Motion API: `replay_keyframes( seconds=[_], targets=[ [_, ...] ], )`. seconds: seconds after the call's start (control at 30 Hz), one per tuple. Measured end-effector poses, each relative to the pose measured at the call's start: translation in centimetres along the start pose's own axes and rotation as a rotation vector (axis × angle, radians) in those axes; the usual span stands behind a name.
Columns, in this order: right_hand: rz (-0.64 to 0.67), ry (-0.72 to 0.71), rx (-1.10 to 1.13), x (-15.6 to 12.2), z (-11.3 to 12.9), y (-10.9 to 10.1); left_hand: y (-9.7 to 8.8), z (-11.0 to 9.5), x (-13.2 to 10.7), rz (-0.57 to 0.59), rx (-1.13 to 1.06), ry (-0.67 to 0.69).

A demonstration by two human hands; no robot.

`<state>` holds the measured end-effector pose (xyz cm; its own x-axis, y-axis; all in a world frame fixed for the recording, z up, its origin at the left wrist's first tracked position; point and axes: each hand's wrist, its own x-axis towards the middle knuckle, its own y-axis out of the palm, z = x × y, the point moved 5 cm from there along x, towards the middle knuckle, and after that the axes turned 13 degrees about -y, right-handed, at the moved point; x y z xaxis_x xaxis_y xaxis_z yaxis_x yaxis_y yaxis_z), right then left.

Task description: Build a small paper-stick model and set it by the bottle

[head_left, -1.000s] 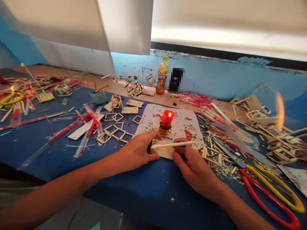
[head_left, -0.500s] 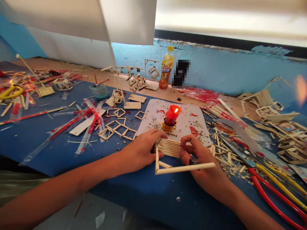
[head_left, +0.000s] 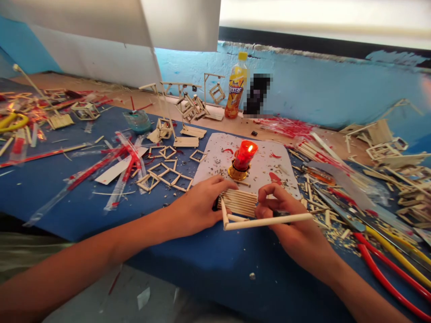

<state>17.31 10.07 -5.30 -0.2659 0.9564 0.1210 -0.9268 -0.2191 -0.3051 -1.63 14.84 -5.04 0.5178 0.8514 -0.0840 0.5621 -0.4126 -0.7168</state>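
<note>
A small panel of glued wooden sticks [head_left: 239,202] lies at the near edge of a white board [head_left: 215,157] on the blue table. My left hand [head_left: 198,205] rests on the panel's left end, fingers curled over it. My right hand [head_left: 289,224] is closed on a long pale stick [head_left: 269,221] that forms an L-shaped frame with a shorter stick at its left end, held just in front of the panel. A lit red candle [head_left: 243,157] in a gold holder burns right behind the panel.
Square stick frames [head_left: 164,172], red-and-clear wrappers [head_left: 111,168] and a teal dish [head_left: 137,120] lie left. An orange drink bottle [head_left: 235,87] stands at the blue wall. Stick bundles, scraps, a blade [head_left: 333,179] and red-and-yellow handled cutters [head_left: 390,264] crowd the right.
My right hand lifted the stick frame off the panel's top and brought it toward me, in front of the panel. The view tilted down slightly. My left hand stayed put.
</note>
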Motion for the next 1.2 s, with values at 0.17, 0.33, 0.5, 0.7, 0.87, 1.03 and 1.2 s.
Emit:
replay_keyframes(
  seconds=[0.17, 0.33, 0.5, 0.7, 0.87, 1.03, 1.2],
  targets=[
    [-0.006, 0.004, 0.003, 0.1, 0.0, -0.1, -0.1, -0.1, -0.1, -0.011, -0.023, 0.006],
    [0.011, 0.009, 0.016, 0.5, -0.3, 0.1, 0.0, -1.0, -0.1, 0.001, -0.052, -0.011],
    [0.0, 0.007, 0.0, 0.5, -0.7, 0.1, 0.7, -1.9, 0.4, 0.046, -0.081, -0.065],
    [0.008, -0.058, -0.009, 0.7, -0.3, 0.1, 0.5, -2.0, 0.3, 0.111, -0.043, -0.005],
    [0.038, -0.108, -0.061, 0.8, 0.1, -0.1, -1.4, -2.1, -0.3, 0.299, -0.029, -0.021],
    [0.063, -0.11, -0.021, 1.0, -0.1, -0.1, -3.3, -2.4, 0.5, 0.378, -0.01, -0.125],
    [0.064, -0.13, -0.055, 1.0, 0.0, -0.1, -2.6, -3.3, 2.6, 0.297, 0.037, -0.024]
  ],
)
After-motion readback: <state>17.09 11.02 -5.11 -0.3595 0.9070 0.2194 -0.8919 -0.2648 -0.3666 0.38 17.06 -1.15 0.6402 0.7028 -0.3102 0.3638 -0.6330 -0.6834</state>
